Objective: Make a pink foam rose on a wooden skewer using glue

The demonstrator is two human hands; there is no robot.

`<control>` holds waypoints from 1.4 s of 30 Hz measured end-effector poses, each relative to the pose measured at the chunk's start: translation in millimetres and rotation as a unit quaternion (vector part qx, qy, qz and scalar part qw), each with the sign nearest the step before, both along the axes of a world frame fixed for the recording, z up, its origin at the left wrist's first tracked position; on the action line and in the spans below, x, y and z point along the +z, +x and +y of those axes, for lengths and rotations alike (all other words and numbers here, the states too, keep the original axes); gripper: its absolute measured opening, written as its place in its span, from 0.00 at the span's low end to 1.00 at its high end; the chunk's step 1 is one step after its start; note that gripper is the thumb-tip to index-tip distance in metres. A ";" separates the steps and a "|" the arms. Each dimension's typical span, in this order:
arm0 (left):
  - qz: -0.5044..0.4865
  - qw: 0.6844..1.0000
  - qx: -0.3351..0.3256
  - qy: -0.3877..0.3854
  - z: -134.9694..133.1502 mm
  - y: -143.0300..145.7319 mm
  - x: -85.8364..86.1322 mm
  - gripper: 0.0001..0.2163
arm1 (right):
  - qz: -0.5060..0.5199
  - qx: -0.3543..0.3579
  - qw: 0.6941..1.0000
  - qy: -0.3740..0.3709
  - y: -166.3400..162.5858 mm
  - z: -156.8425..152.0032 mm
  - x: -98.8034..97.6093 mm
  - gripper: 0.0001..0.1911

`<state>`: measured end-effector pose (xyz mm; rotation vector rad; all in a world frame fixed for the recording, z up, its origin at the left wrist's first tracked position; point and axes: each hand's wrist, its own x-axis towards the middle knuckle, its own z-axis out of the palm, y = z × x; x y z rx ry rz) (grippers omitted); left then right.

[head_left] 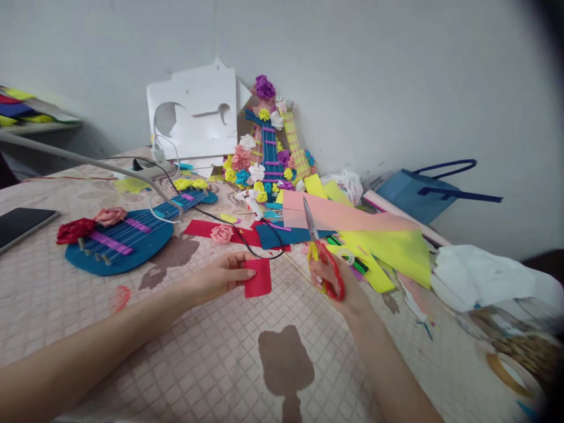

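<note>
My left hand [219,276] pinches a small red paper piece [259,278] just above the patterned tablecloth [211,358]. My right hand [339,288] grips scissors [321,254] with red and yellow handles. Their blades are closed and point up and away, to the right of the red piece and not touching it. Behind the scissors lie pink [335,216], blue [282,235] and yellow [392,249] paper sheets.
A blue paper guitar [127,235] with rosettes lies at left, a decorated guitar model [268,153] leans on the wall by a white cardboard box [194,114]. A black cable [247,241], glue gun [253,202], phone [20,226], blue bag [418,191], white cloth [484,276] and tape roll [506,373] surround.
</note>
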<state>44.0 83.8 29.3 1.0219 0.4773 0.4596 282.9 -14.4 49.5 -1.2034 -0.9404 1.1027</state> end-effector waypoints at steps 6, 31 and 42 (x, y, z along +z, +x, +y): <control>-0.005 1.000 -0.018 -0.011 -1.7 -2.7 -0.3 0.11 | -0.037 0.023 0.998 -0.037 -38.8 5.8 -22.1 0.19; -0.002 0.999 -0.045 -0.014 -3.0 -3.2 -5.9 0.21 | -0.111 0.070 0.990 0.054 -35.2 7.8 -32.9 0.24; 0.052 0.997 0.025 0.052 0.9 -1.7 -9.4 0.17 | 0.097 0.019 0.992 -0.078 -57.2 11.0 -47.9 0.16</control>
